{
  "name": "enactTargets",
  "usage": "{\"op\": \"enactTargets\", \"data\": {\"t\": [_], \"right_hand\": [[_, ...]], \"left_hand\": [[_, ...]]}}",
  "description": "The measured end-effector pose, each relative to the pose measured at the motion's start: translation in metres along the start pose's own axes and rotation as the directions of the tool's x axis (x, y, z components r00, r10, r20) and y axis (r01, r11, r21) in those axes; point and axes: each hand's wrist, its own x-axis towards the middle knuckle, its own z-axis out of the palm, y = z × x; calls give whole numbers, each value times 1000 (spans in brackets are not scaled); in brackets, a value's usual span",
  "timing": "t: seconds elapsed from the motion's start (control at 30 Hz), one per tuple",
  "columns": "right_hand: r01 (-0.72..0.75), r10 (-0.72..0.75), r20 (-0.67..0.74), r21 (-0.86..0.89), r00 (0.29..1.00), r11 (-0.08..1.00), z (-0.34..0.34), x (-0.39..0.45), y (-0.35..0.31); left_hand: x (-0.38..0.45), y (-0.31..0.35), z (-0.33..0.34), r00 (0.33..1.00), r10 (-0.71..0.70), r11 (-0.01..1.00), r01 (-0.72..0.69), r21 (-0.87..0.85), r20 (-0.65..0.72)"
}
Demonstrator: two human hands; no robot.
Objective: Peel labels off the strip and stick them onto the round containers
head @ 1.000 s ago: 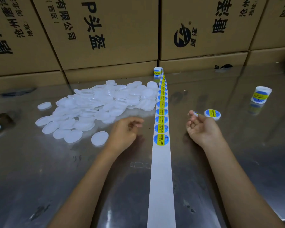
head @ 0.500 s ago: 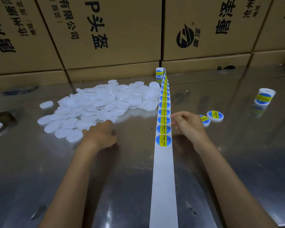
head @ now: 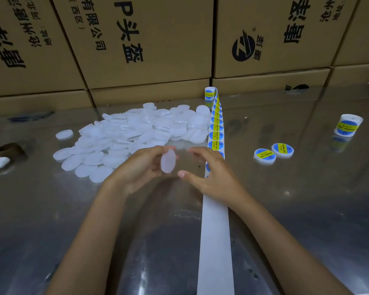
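Left hand (head: 143, 169) grips a blank container (head: 168, 160), tilted on edge, just left of the strip (head: 215, 231). Right hand (head: 213, 173) hovers over the strip with fingers spread and loosely bent, holding nothing I can see. The pile (head: 136, 133) lies left of the strip, two labelled containers (head: 264, 155) well to its right.

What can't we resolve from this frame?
- Head view: labels on the strip beneath the right hand are covered.
- Whether the right hand holds a peeled label: blurred.
- Container in the left hand is edge-on; its face is unseen.
- Label print: too small.
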Motion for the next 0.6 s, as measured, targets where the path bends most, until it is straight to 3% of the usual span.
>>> {"op": "enactTargets", "data": {"t": [0.13, 0.27, 0.37, 0.47, 0.53, 0.6], "right_hand": [[99, -100, -59, -15, 993, 995, 1, -1, -3], [64, -66, -67, -41, 996, 997, -3, 2, 1], [14, -13, -10, 59, 1000, 998, -9, 4, 4], [-136, 147, -45, 193, 988, 972, -28, 10, 13], [-230, 230, 9, 82, 973, 970, -45, 11, 27], [-253, 277, 156, -159, 948, 954, -55, 8, 38]], "left_hand": [[5, -6, 18, 980, -15, 949, 77, -305, 200], [9, -13, 29, 948, 7, 900, 132, -415, 319], [13, -20, 31, 946, 77, 903, 67, -424, 313], [18, -25, 30, 967, 77, 899, 38, -436, 242], [21, -28, 29, 970, 82, 903, 25, -429, 229], [22, -30, 31, 971, 103, 908, -4, -418, 215]]}}
